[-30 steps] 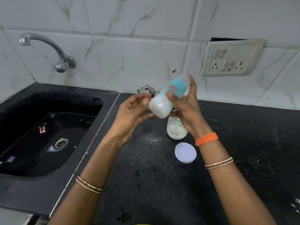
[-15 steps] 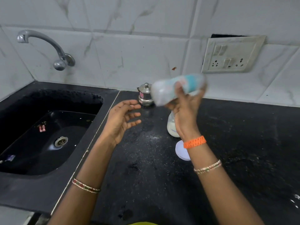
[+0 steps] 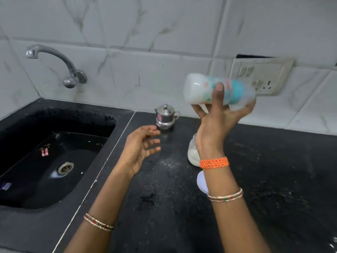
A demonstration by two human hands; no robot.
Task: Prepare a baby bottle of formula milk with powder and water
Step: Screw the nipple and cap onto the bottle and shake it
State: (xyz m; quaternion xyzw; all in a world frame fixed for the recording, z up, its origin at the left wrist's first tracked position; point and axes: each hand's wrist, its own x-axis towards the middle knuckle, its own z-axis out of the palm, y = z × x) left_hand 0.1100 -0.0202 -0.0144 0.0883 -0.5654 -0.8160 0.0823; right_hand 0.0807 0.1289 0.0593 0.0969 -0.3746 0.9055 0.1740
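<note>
**Right hand raised and gripping, left hand loose and free**

The right hand [image 3: 217, 123] is lifted above the counter, wrist bent back, thumb pressed across the front of the baby bottle [image 3: 218, 89] and fingers curled beneath it, holding it on its side. The left hand [image 3: 141, 143] hangs lower, palm turned toward the right, fingers loosely bent and holding nothing. Both forearms reach forward, bangles at each wrist.

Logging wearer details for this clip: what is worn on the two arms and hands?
No sleeves are visible. The left wrist has a thin beaded bangle in gold, red and green. The right wrist has an orange braided thread band and, lower on the forearm, similar thin beaded bangles.
</note>
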